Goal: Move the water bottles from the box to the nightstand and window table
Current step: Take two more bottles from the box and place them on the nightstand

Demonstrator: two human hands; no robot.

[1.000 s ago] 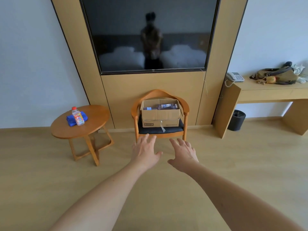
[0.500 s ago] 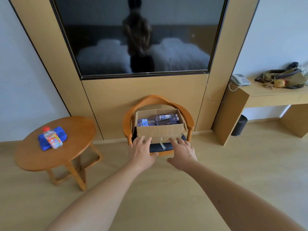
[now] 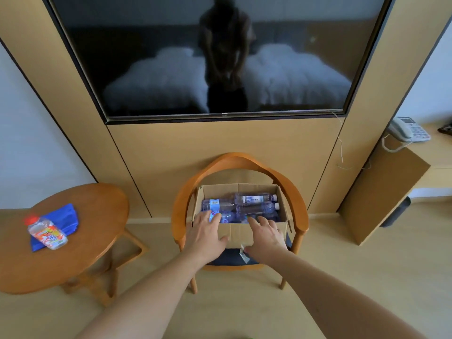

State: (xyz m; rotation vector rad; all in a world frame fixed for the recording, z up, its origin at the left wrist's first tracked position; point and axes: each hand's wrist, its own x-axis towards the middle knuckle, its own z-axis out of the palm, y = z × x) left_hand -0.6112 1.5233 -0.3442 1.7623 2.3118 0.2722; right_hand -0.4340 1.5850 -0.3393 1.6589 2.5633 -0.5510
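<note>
An open cardboard box sits on the dark seat of a wooden armchair below the wall TV. Several clear water bottles with blue-tinted labels lie on their sides inside it. My left hand reaches over the box's near left rim with fingers spread, fingertips at the nearest bottle. My right hand hovers over the near right rim, fingers spread and slightly bent. Neither hand grips anything.
A round wooden side table stands to the left, carrying a folded blue cloth and a colourful bottle with a red cap. At the right, a desk holds a white phone; a dark bin stands under it.
I have walked up to the chair. Both hands moved forward from in front of the box to over its near rim, reaching the bottles.
</note>
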